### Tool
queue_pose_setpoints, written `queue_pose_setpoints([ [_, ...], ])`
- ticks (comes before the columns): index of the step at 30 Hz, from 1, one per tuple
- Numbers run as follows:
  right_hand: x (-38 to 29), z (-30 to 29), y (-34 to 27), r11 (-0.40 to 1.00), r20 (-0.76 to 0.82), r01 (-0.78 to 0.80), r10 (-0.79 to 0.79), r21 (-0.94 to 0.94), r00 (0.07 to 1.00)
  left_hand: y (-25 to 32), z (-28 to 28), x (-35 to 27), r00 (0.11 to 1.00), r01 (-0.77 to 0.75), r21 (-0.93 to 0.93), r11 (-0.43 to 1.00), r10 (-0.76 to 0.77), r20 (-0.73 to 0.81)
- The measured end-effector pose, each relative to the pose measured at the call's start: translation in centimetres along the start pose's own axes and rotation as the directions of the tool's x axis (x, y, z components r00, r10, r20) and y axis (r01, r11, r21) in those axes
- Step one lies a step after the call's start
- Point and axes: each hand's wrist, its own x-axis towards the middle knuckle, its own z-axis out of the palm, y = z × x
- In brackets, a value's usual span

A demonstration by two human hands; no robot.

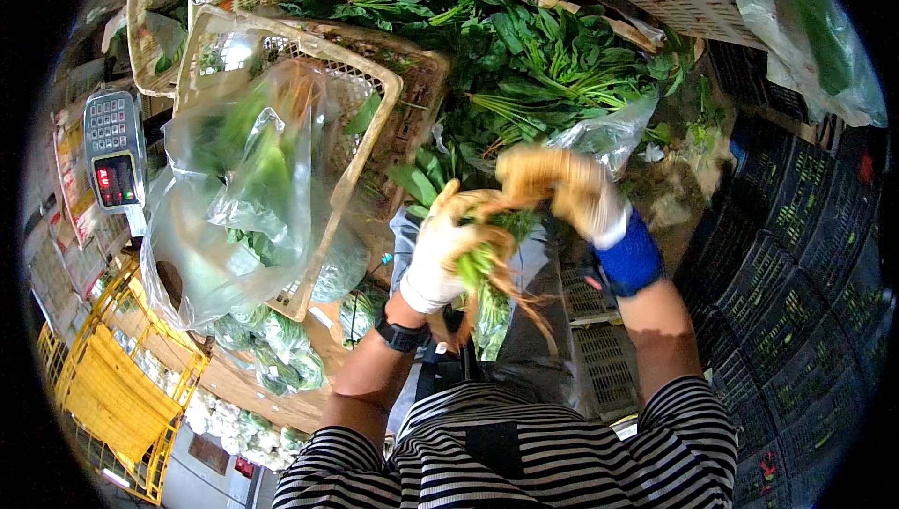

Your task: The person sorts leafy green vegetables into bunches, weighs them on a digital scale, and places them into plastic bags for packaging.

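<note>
My left hand (441, 250), in a white and tan work glove, grips a bunch of leafy greens (479, 267). Long brownish roots (527, 309) hang from that bunch towards my body. Just right of it is my right hand (555, 189), gloved alike with a blue cuff at the wrist. Motion blurs its fingers, so whether it pinches part of the bunch is unclear. Beyond both hands spreads a heap of loose leafy greens (534, 73) with pale green stems. A clear plastic bag (611, 133) lies at the near edge of this heap.
At left, a pale plastic crate (383, 87) bears a large clear bag (232, 228) of greens. A scale display with keypad (116, 151) stands farther left. Wrapped green vegetables (270, 354) lie below the crate. Dark stacked crates (793, 256) line the right side.
</note>
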Motion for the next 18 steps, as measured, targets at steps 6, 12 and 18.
queue_pose_setpoints([
  [6, 8.1, -6.4, 16.3, -0.104, -0.504, -0.509, 0.405, -0.854, 0.763, -3.6, -0.9, -3.5, 0.713, 0.354, -0.891, 0.285, -0.699, 0.060],
  [12, 5.7, -7.9, 19.3, -0.287, -0.403, -0.324, 0.279, -0.901, 0.872, -6.1, -2.7, -5.6, 0.806, 0.405, -0.722, 0.561, -0.591, -0.008],
  [18, 0.2, -3.2, 13.4, 0.430, -0.289, -0.224, -0.092, -0.875, 0.953, -4.9, -2.3, -3.2, 0.881, 0.349, -0.917, 0.190, -0.399, 0.253],
])
